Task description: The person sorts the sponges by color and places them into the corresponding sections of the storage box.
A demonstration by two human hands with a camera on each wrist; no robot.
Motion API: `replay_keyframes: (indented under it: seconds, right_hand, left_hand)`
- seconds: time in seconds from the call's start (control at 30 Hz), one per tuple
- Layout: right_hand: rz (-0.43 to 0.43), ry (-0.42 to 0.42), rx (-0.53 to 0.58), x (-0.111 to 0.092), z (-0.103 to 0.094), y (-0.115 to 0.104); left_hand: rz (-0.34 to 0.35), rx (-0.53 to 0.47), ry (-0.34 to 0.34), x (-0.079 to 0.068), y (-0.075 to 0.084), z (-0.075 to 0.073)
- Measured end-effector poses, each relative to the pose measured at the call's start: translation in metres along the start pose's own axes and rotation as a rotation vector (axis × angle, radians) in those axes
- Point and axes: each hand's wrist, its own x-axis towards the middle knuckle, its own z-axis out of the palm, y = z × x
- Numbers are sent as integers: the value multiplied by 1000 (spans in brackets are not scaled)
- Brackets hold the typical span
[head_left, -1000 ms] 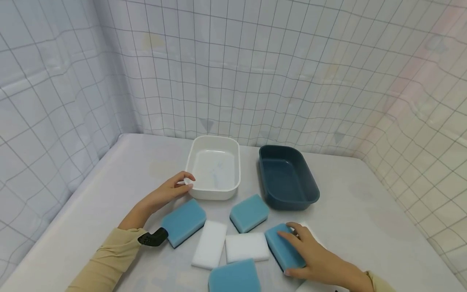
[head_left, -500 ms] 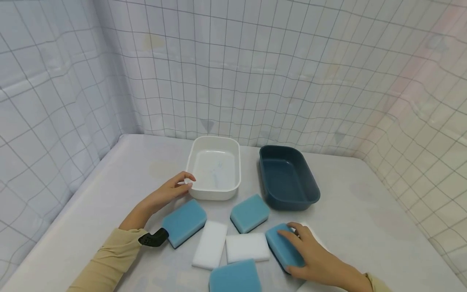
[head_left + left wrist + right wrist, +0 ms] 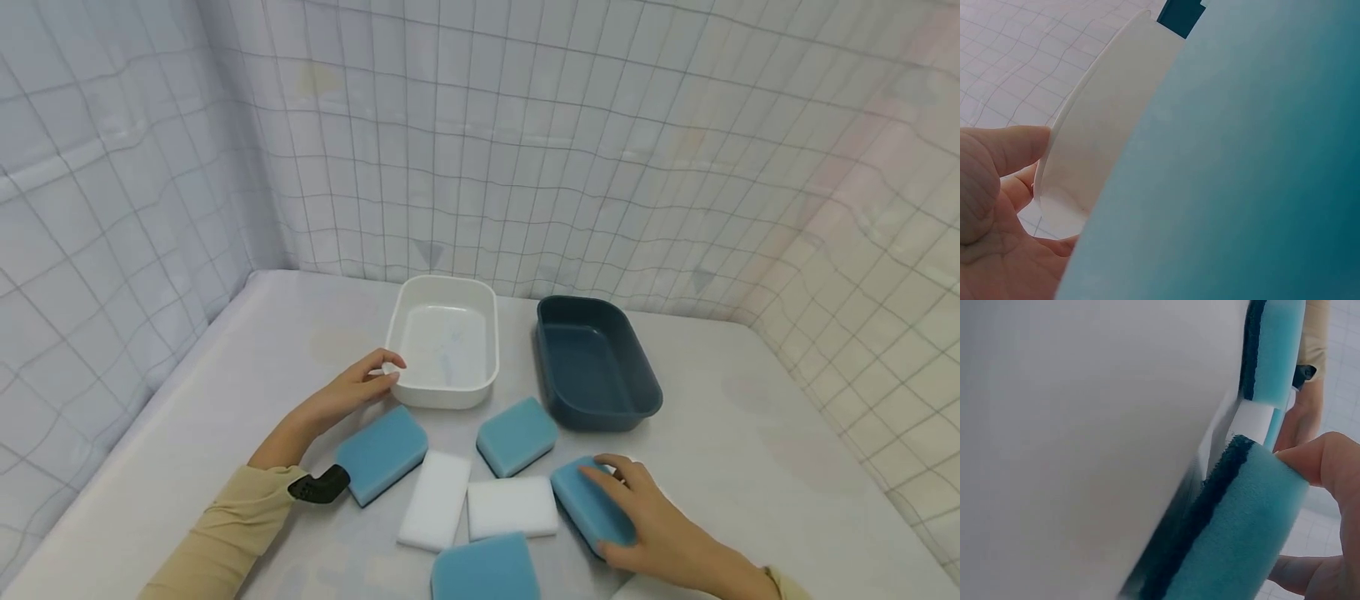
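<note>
My left hand point(image 3: 352, 392) holds the near left corner of a white plastic basin point(image 3: 446, 399). In the left wrist view its thumb point(image 3: 1022, 147) lies against the basin's rim, while a blue sponge point(image 3: 1229, 162) blocks most of that view. At the front right, my right hand point(image 3: 660, 525) grips a blue scouring sponge point(image 3: 588, 498) by its sides, between thumb and fingers. The right wrist view shows this sponge's dark scrubbing layer point(image 3: 1200, 515) facing the table, with the thumb and a fingertip on the blue foam.
Beside the white basin stands a dark blue basin point(image 3: 600, 417). More blue sponges point(image 3: 517, 437) and white sponges point(image 3: 512, 507) lie between the hands. A white piece point(image 3: 652, 588) is partly hidden under the right hand. Grid-patterned cloth point(image 3: 480, 150) encloses the table's back and sides.
The right hand and its sponge have shifted very slightly to the right. My left hand keeps its place at the white basin. The head view has moved a little.
</note>
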Motion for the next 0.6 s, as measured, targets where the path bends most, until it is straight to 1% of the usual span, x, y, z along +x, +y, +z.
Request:
replay_keyframes:
  seconds: [0.1, 0.27, 0.43, 0.53, 0.6]
  right_hand:
    - [-20, 34, -20, -2, -3, 1]
    - [-19, 69, -27, -3, -10, -2]
    - [-7, 56, -20, -2, -17, -6]
    - [-15, 57, -21, 0, -21, -8]
    - [-36, 71, -25, 2, -24, -9]
  left_hand:
    - [8, -4, -3, 1, -1, 0]
    - [1, 10, -5, 3, -1, -1]
    - [-14, 11, -5, 3, -1, -1]
    - [-15, 18, -4, 3, -2, -2]
    - [-16, 24, 0, 3, -3, -2]
